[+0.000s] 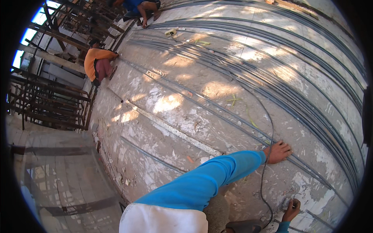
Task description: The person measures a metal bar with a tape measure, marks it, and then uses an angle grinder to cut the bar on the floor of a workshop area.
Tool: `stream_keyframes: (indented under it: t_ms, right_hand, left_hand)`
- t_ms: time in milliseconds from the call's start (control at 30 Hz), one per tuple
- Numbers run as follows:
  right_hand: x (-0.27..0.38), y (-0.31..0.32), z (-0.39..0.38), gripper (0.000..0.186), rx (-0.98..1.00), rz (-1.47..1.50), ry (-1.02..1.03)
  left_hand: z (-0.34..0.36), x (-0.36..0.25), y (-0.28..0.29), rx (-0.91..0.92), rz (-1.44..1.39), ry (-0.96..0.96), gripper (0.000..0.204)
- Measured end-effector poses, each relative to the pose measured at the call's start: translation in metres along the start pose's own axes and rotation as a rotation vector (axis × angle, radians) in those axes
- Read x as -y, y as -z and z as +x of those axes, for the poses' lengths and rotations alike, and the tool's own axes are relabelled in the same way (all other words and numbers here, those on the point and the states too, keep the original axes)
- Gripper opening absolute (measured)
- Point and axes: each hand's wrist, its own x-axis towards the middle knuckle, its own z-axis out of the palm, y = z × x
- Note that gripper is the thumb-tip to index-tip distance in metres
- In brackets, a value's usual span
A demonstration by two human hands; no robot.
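My left arm, in a blue sleeve, stretches to the right across the concrete floor. My left hand [278, 152] lies palm down over a pair of long ribbed steel bars [237, 123], its fingers apart. A thin dark cable [268, 116] runs past that wrist and loops down toward the lower edge. At the lower right, my right hand [291, 210] is closed just above the floor. Beside its fingers is a small grey lump [286, 202]; what the fingers hold is too small to tell. Short bars [320, 219] lie near this hand.
Long bundles of steel bars [295, 91] curve across the right and far floor. A pale strip [175, 131] and a single bar [151, 154] lie to the left. A person in orange [98, 62] squats far left, another in blue [136, 7] beyond. An extension socket [171, 32] lies among bars.
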Motion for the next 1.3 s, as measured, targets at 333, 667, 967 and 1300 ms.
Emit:
stream_keyframes:
  t_ms: [333,667,967,1300]
  right_hand:
    - [-0.018,0.031,0.078,0.018,-0.283,0.265,-0.131]
    - [-0.070,0.151,0.168,0.023,-0.691,0.344,-0.218]
    - [-0.100,0.176,0.239,0.020,-0.610,0.011,-0.167]
    - [-0.085,0.175,0.235,0.023,-0.498,-0.383,0.043]
  left_hand:
    - [0.023,0.003,0.010,-0.011,0.049,0.037,0.048]
    - [0.035,-0.028,0.008,0.059,0.100,-0.001,0.047]
    - [0.036,-0.016,0.014,0.057,0.116,0.017,0.046]
    - [0.035,-0.017,0.012,0.056,0.112,0.023,0.045]
